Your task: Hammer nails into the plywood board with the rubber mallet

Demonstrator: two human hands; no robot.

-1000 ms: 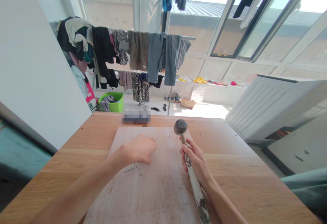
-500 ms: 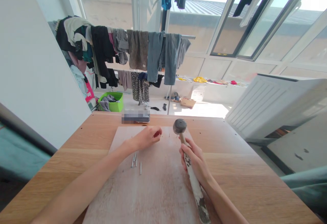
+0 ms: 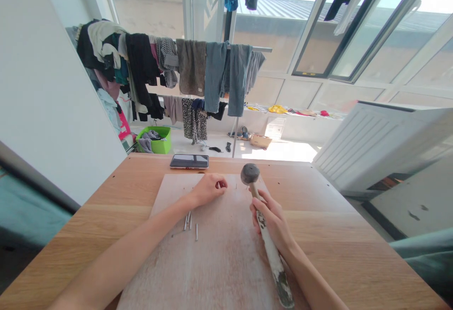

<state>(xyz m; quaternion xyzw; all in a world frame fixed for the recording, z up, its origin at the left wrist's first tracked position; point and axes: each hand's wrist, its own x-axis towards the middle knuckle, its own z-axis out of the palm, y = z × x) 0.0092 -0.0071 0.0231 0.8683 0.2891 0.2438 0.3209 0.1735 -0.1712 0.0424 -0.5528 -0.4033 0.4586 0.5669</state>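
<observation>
A rubber mallet (image 3: 272,253) with a dark grey head and a worn, paint-stained handle is in my right hand (image 3: 272,213). Its head is raised over the far right part of a pale wooden board (image 3: 212,263). My left hand (image 3: 208,189) rests near the board's far edge, thumb and fingers curled in a pinch; what lies between them is too small to make out. Several loose nails (image 3: 197,232) lie on the board below my left forearm. Between the hands, a thin nail (image 3: 236,185) stands upright in the board.
The board lies on a wooden table (image 3: 336,234). A phone (image 3: 189,161) lies beyond the board near the table's far edge. Past the table are a green basket (image 3: 163,145) of clothes and a rack of hanging laundry (image 3: 191,67). A white ribbed panel (image 3: 368,145) stands at the right.
Both hands and the mallet keep nearly the same positions, with only a slight shift to the right in the view. The nails lie as before.
</observation>
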